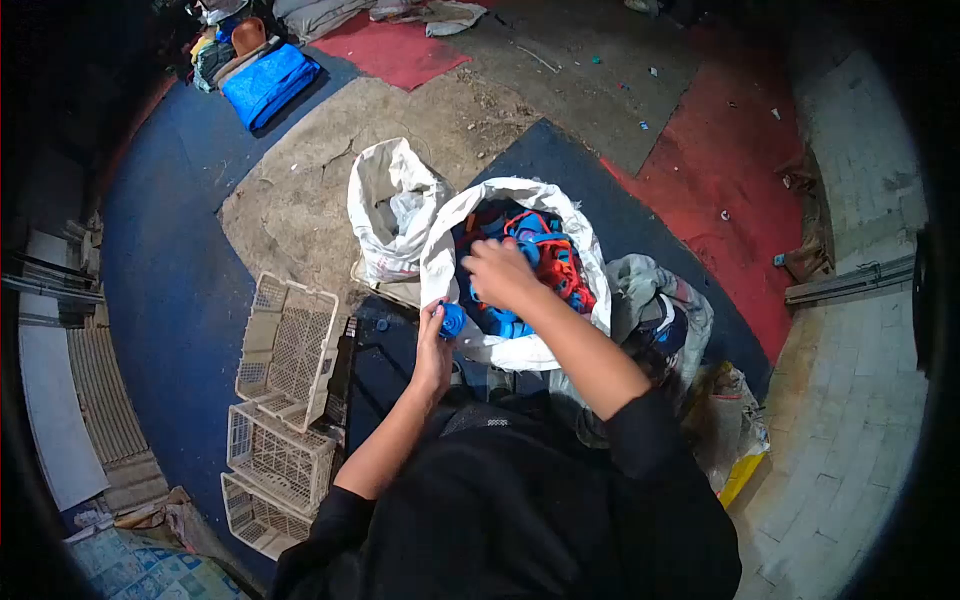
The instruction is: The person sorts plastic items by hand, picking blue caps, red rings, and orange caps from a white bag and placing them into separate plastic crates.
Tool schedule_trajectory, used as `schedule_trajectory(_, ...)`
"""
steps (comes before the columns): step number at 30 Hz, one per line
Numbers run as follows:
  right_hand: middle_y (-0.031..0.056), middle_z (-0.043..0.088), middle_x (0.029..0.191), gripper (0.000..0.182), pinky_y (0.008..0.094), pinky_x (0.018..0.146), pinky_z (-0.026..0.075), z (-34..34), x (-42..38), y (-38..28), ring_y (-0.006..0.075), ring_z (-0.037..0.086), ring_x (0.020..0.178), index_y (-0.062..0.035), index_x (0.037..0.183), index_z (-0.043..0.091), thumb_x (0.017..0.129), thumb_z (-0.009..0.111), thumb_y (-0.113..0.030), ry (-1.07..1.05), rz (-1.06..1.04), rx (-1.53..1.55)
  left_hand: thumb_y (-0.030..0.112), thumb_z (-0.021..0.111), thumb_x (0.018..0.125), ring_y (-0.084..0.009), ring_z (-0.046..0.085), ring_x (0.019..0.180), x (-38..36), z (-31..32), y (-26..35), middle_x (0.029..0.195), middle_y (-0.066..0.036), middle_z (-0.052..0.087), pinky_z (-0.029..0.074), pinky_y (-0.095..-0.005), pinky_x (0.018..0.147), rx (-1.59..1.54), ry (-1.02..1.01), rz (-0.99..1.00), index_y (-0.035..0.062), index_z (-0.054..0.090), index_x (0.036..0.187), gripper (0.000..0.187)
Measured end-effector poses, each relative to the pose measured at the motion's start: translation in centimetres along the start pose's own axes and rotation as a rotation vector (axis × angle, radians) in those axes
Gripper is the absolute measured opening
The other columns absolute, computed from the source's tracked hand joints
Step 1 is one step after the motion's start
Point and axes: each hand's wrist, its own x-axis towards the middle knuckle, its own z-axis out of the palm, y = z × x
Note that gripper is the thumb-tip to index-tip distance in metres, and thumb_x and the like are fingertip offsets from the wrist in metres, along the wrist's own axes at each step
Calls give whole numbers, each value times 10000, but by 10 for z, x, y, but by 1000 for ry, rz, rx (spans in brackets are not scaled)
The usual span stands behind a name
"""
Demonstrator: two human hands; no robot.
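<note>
My left hand (pixel 432 350) is closed around a blue rolled-up piece (pixel 453 320) at the left rim of a white woven sack (pixel 592 245). The sack stands with its mouth wide and its rim folded outward. Blue, red and black strap-like pieces (pixel 560 262) lie in a tangle inside it. Over the left part of that tangle is my right hand (pixel 497 272), its fingers bent together; I cannot tell what is between them. Touching the sack on the left is a smaller white sack (pixel 375 235) with whitish plastic inside.
Several cream plastic crates (pixel 290 345) stand at the left. Right of the sack lie a grey cloth bundle (pixel 690 300) and a clear plastic bag (pixel 725 415) with yellow on it. A folded blue tarp (pixel 270 85) rests far left. Blue and red mats (pixel 715 180) cover the floor.
</note>
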Motion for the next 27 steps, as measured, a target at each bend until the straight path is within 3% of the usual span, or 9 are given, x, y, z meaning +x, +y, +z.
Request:
schedule_trajectory(2, 113, 644, 1231, 280, 483, 1027, 420, 39, 16, -14, 302, 578, 1199, -105, 1079, 772, 858, 619, -182, 139, -21, 18, 421, 554, 1045, -144, 518, 1151, -7, 0, 5, 1253, -31, 545, 371, -337, 1010, 29, 8, 3, 145, 521, 1366, 425)
schedule_trajectory(5, 139, 635, 1278, 313, 488, 1102, 360, 43, 29, 1, 302, 535, 1265, -84, 1110, 763, 855, 625, -201, -105, -4, -232, 414, 554, 1046, -140, 525, 1142, 7, 11, 10, 1230, -28, 554, 371, -328, 1010, -3, 14, 35, 137, 523, 1358, 418)
schedule_trajectory(6, 158, 613, 1334, 356, 482, 1159, 302, 48, 16, 1, 311, 492, 1320, -44, 1141, 745, 879, 644, -263, -94, -7, -225, 407, 551, 1049, -143, 527, 1143, -2, 11, 6, 1228, -33, 558, 370, -334, 1025, -25, 30, 6, 125, 522, 1359, 420)
schedule_trajectory(9, 151, 610, 1340, 415, 483, 1148, 328, 49, -1, 8, 327, 506, 1291, -12, 1137, 734, 871, 673, -325, 98, 15, -219, 406, 547, 1051, -150, 523, 1151, -3, 4, 5, 1251, -41, 552, 367, -352, 1039, -12, -10, -3, 115, 519, 1364, 428)
schedule_trajectory(10, 161, 581, 1395, 483, 479, 1189, 288, 45, -6, 13, 339, 463, 1362, 0, 1154, 729, 877, 700, -395, 35, 19, -177, 407, 545, 1052, -151, 523, 1153, -1, 4, 2, 1256, -41, 553, 367, -356, 1039, -10, -19, 4, 115, 517, 1369, 432)
schedule_trajectory(14, 202, 523, 1481, 498, 494, 1237, 210, 35, -20, 16, 347, 378, 1459, 17, 1168, 710, 858, 743, -371, 12, -9, -117, 394, 523, 1057, -165, 529, 1203, 2, 8, -2, 1274, -48, 563, 357, -376, 1077, 11, -48, 8, 107, 511, 1380, 433)
schedule_trajectory(21, 158, 632, 1332, 404, 518, 1237, 217, 56, 5, 2, 326, 451, 1399, -17, 1070, 761, 841, 726, -348, -104, -44, -174, 394, 521, 1056, -147, 531, 1155, -2, 9, 1, 1249, -26, 565, 372, -348, 1045, 45, -41, -7, 113, 531, 1373, 425)
schedule_trajectory(25, 128, 661, 1260, 384, 532, 1229, 230, 48, 0, 2, 300, 484, 1355, 4, 1098, 734, 843, 726, -283, -18, 14, -36, 392, 514, 1057, -183, 563, 1187, -1, 8, 0, 1258, -64, 586, 398, -379, 1057, 11, -48, 1, 106, 520, 1372, 426)
schedule_trajectory(27, 106, 688, 1160, 244, 528, 1194, 290, 54, -7, 8, 294, 566, 1236, -42, 986, 739, 833, 727, -232, 290, 37, 119, 388, 508, 1060, -197, 577, 1200, 2, 4, -2, 1261, -87, 598, 411, -387, 1057, -2, -60, 1, 101, 516, 1368, 421)
